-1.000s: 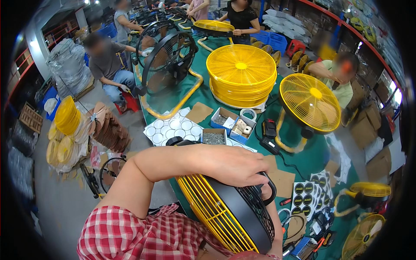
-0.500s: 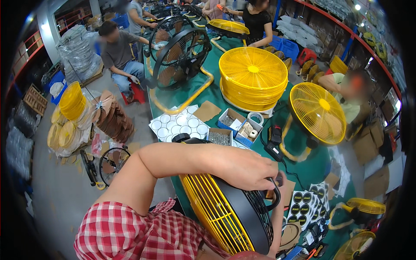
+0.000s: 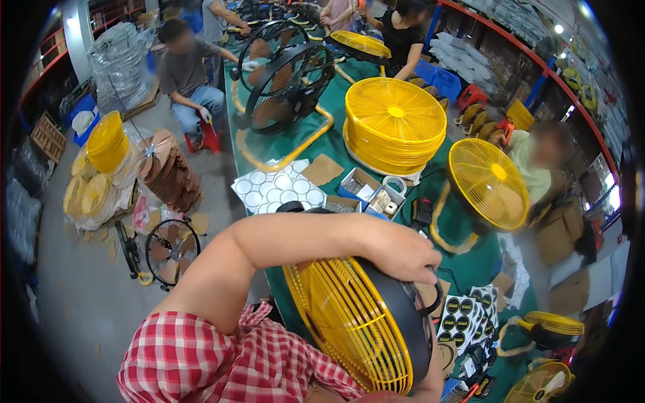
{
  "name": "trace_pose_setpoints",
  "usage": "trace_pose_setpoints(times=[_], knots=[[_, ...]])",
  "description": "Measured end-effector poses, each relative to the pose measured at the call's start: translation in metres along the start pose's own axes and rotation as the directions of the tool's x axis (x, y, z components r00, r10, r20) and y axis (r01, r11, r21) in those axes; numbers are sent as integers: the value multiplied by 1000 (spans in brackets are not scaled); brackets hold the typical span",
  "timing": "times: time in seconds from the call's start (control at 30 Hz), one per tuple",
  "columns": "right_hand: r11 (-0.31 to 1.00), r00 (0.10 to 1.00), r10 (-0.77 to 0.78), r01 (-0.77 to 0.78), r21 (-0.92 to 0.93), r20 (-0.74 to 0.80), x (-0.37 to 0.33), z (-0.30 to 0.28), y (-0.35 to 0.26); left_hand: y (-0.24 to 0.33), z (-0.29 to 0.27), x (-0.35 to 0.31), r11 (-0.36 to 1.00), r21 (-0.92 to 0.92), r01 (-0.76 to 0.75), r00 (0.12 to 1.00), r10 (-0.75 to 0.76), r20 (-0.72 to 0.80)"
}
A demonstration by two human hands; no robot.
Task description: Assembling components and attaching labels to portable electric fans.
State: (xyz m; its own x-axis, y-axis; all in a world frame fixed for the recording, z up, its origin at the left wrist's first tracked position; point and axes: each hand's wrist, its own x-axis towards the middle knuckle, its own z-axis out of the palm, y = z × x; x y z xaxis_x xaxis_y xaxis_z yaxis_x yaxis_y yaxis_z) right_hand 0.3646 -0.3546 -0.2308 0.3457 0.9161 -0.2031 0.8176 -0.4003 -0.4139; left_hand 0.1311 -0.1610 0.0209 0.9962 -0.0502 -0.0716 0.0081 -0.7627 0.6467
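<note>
A large drum fan (image 3: pixel 396 309) with a black housing and a yellow wire grille (image 3: pixel 342 316) stands tilted on the table edge against me, grille toward the lower left. My left arm reaches across its top. My left hand (image 3: pixel 406 255) lies over the upper back rim, its fingers bent down and closed at a black curved handle (image 3: pixel 435 301). Low on the fan's far right side shows my right forearm (image 3: pixel 430 379). The fan hides most of my right hand, and its fingers cannot be made out.
Beyond the fan are boxes of small hardware (image 3: pixel 359 185), a sheet of white round stickers (image 3: pixel 279 191) and stacked yellow grilles (image 3: pixel 395 124). A yellow fan on a tube stand (image 3: pixel 487 181) stands right, near black round labels (image 3: pixel 463 319). Co-workers sit and stand around the green table (image 3: pixel 420 235).
The fan has turned, so more of its yellow grille faces me. My left hand has moved slightly up and right with it. A co-worker at right has shifted an orange tool left.
</note>
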Motion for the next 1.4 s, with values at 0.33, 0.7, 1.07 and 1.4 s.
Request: trace_pose_setpoints(times=[0.33,0.7,1.07,1.4], knots=[[694,925,154,149,704,-347,-148,-82,-97,-3,2,-3,984,175,-28,986,56,-159],[838,596,409,54,543,-691,-192,-63,-193,-62,-12,-95,824,-21,-566,471,302,-829],[912,285,406,-65,405,-869,-167,-49,-203,-262,93,-200,640,-759,117,798,-516,-312],[670,28,742,-86,738,-670,-243,22,-217,-272,79,-156,756,-654,-7,843,-347,-411]])
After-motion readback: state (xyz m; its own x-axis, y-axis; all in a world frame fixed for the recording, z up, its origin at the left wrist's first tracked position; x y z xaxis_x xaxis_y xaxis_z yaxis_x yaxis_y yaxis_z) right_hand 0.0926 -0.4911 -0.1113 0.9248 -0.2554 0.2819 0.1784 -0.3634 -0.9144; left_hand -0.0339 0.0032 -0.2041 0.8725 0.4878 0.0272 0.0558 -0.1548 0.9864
